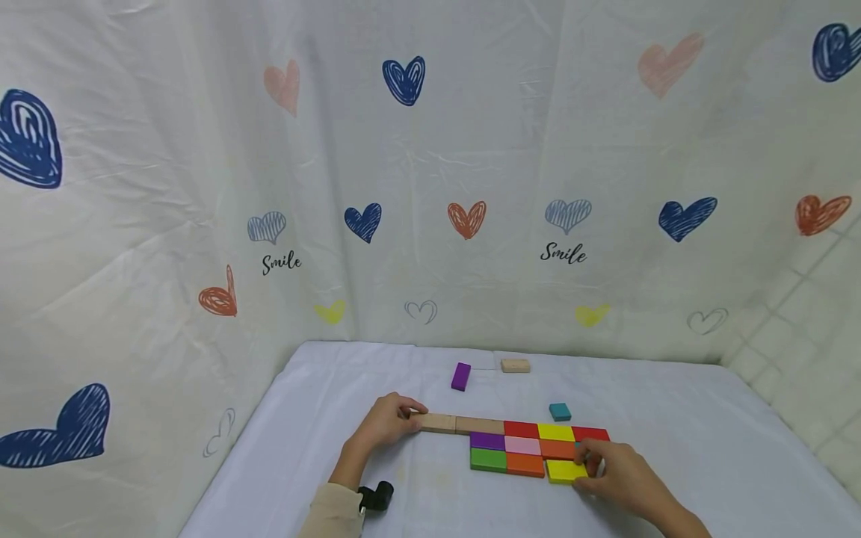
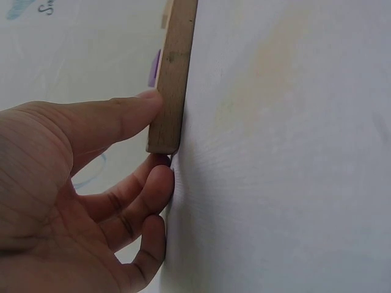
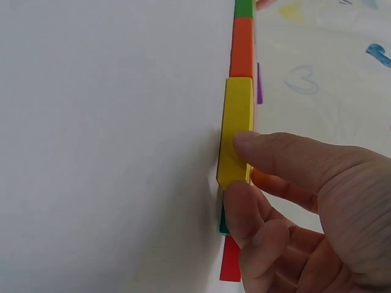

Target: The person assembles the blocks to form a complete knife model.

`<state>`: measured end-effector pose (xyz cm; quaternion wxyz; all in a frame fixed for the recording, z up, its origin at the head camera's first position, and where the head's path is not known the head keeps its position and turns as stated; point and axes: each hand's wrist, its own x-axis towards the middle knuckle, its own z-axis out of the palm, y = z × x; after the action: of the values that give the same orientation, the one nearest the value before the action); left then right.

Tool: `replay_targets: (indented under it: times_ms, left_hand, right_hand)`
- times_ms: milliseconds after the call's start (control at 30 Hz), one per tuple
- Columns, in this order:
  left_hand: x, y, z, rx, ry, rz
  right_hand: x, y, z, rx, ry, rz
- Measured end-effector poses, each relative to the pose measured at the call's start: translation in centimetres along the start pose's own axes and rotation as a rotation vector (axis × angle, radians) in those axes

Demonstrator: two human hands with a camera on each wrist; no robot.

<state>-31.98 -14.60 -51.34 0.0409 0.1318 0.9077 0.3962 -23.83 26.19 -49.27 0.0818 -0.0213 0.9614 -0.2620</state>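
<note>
My left hand (image 1: 385,423) is at the left end of a plain wooden block (image 1: 439,424), its thumb against the block's side and fingertips by its end in the left wrist view. A second wooden block (image 1: 480,425) joins it end to end. My right hand (image 1: 622,478) pinches a yellow block (image 1: 563,471) at its right end. That block lies slightly askew beside an orange block (image 1: 525,465) in the front row. Behind it are a red-orange block (image 1: 557,449) and a teal block, mostly hidden by my right fingers.
The rest of the flat layout includes a green block (image 1: 487,459), a purple block (image 1: 487,441), a pink block (image 1: 522,445) and a back row with red and yellow blocks. Farther back lie a loose teal block (image 1: 560,412), purple block (image 1: 460,376) and wooden block (image 1: 515,365).
</note>
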Motion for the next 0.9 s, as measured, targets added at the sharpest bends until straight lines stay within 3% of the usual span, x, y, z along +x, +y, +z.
replay_targets:
  times_ms: [400, 900]
  left_hand:
    - [-0.08, 0.24, 0.02, -0.009, 0.001, -0.029]
    - [-0.15, 0.23, -0.09, 0.006, 0.009, 0.02]
  right_hand:
    - [0.13, 0.08, 0.05, 0.055, 0.01, -0.014]
    - [0.2, 0.34, 0.3, 0.086, 0.008, 0.002]
